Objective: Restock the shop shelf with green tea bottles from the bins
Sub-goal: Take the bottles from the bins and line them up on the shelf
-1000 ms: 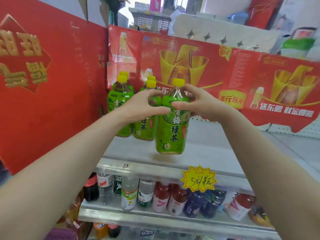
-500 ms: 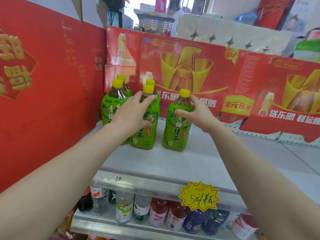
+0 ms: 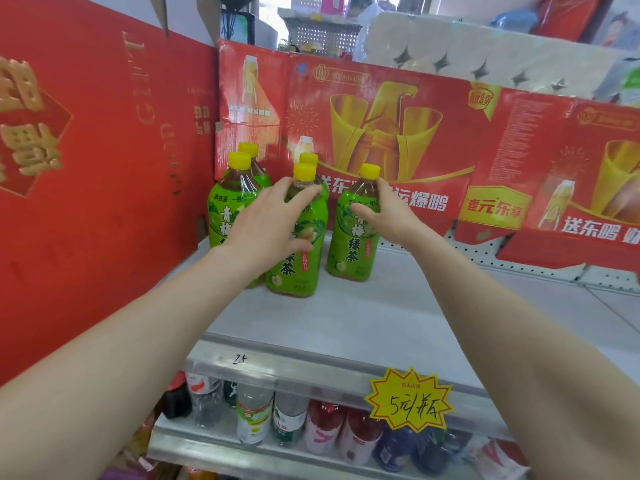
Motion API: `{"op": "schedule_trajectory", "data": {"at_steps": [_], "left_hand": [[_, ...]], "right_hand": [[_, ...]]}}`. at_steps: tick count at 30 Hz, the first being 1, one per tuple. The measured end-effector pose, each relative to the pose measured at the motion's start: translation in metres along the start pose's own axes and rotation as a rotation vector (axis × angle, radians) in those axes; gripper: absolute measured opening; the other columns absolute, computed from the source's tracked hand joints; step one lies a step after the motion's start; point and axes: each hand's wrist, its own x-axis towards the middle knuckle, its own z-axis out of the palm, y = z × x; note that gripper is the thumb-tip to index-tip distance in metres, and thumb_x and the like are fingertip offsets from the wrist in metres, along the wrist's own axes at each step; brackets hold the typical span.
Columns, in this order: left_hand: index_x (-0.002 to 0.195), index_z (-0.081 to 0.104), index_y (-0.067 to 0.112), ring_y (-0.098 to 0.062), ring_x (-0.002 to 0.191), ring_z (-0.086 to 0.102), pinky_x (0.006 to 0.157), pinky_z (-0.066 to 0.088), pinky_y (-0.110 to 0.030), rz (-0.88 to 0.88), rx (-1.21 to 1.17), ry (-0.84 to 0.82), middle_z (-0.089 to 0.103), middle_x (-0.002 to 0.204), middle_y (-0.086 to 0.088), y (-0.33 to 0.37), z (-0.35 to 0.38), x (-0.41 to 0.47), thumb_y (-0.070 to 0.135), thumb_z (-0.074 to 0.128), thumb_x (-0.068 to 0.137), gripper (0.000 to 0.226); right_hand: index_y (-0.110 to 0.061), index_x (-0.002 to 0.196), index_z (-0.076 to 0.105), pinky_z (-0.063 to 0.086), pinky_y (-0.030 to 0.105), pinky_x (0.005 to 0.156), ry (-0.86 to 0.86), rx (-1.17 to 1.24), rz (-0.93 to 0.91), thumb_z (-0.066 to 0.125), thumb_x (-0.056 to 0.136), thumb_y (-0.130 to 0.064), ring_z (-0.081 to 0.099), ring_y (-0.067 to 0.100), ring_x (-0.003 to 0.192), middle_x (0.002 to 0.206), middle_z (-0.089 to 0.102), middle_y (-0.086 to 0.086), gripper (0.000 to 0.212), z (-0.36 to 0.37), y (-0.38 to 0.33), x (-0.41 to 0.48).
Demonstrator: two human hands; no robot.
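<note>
Green tea bottles point(image 3: 351, 244), five, stand upright on the shelf point(image 3: 381, 313).

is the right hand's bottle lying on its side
No, the bottle stands upright on the shelf, with the right hand gripping it just below the cap.

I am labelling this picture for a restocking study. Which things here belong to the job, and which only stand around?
Belong to the job:
left hand gripping the middle bottle
right hand gripping the right bottle
other green tea bottles
top shelf

Only standing around:
red cartons
price tag
drinks on the lower shelf
paper rolls
</note>
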Motion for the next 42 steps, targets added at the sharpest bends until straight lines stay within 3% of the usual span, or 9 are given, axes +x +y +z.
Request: {"op": "schedule_trajectory", "data": {"at_steps": [3,7,10,13,16,21,34,39,42], "left_hand": [[0.152,0.021,0.034,-0.029,0.143,0.027,0.109,0.038,-0.045,0.054,-0.031,0.06,0.028,0.156,-0.011,-0.008,-0.003,-0.008,0.046,0.075,0.079,0.092],[0.144,0.039,0.014,-0.03,0.135,0.035,0.113,0.03,-0.037,-0.032,-0.11,0.379,0.042,0.141,-0.013,-0.037,-0.006,-0.027,0.031,0.079,0.079,0.078],[0.148,0.028,0.008,-0.033,0.14,0.027,0.116,0.026,-0.041,-0.233,-0.146,0.341,0.03,0.149,-0.017,-0.054,0.001,-0.034,0.037,0.08,0.076,0.093],[0.154,0.012,0.012,-0.035,0.144,0.02,0.115,0.026,-0.044,-0.292,-0.145,0.216,0.017,0.157,-0.017,-0.058,0.011,-0.034,0.044,0.081,0.073,0.111],[0.155,0.005,0.014,-0.035,0.142,0.023,0.112,0.032,-0.045,-0.289,-0.164,0.197,0.015,0.157,-0.015,-0.057,0.015,-0.031,0.039,0.082,0.074,0.115],[0.154,0.005,0.013,-0.037,0.139,0.027,0.107,0.038,-0.046,-0.285,-0.131,0.206,0.019,0.154,-0.017,-0.064,0.017,-0.032,0.036,0.082,0.075,0.113],[0.153,0.009,0.018,-0.036,0.135,0.031,0.094,0.048,-0.046,-0.353,-0.055,0.215,0.023,0.151,-0.015,-0.067,0.015,-0.032,0.045,0.083,0.07,0.115],[0.154,0.003,0.016,-0.037,0.139,0.025,0.104,0.041,-0.046,-0.33,-0.072,0.169,0.016,0.155,-0.016,-0.067,0.012,-0.037,0.046,0.079,0.074,0.115],[0.155,0.004,0.013,-0.036,0.145,0.015,0.113,0.03,-0.046,-0.296,-0.072,0.142,0.009,0.159,-0.016,-0.068,0.006,-0.047,0.047,0.071,0.083,0.103]], "right_hand": [[-0.011,0.147,0.033,0.044,0.041,0.099,0.061,-0.15,0.021,0.058,0.095,-0.047,0.051,0.029,0.125,0.138,0.052,0.01,0.068,-0.003,-0.007,-0.007],[-0.011,0.147,0.036,0.038,0.041,0.106,0.426,-0.306,-0.188,0.056,0.097,-0.044,0.044,0.029,0.13,0.141,0.047,0.011,0.063,-0.005,-0.036,-0.034],[-0.014,0.15,0.033,0.035,0.039,0.109,0.261,-0.34,-0.344,0.052,0.098,-0.047,0.042,0.026,0.134,0.147,0.044,0.01,0.065,0.011,-0.062,-0.052],[-0.013,0.157,0.017,0.034,0.044,0.111,0.082,-0.35,-0.279,0.043,0.097,-0.061,0.037,0.03,0.141,0.158,0.029,0.012,0.081,0.032,-0.082,-0.059],[-0.008,0.158,0.006,0.031,0.045,0.114,0.026,-0.381,-0.209,0.043,0.093,-0.067,0.029,0.031,0.146,0.163,0.019,0.014,0.095,0.042,-0.093,-0.059],[-0.004,0.154,0.017,0.04,0.046,0.106,0.021,-0.384,-0.141,0.051,0.093,-0.061,0.043,0.035,0.136,0.153,0.038,0.017,0.09,0.049,-0.095,-0.054],[-0.004,0.155,0.01,0.044,0.045,0.098,0.05,-0.394,-0.138,0.045,0.098,-0.057,0.047,0.039,0.13,0.156,0.028,0.02,0.086,0.059,-0.095,-0.055],[-0.005,0.155,0.013,0.049,0.043,0.093,0.076,-0.47,-0.163,0.042,0.097,-0.061,0.05,0.035,0.126,0.152,0.034,0.019,0.085,0.06,-0.094,-0.058],[-0.005,0.154,0.017,0.046,0.045,0.098,0.111,-0.586,-0.185,0.039,0.097,-0.062,0.046,0.032,0.129,0.149,0.04,0.016,0.083,0.056,-0.092,-0.065]]}}
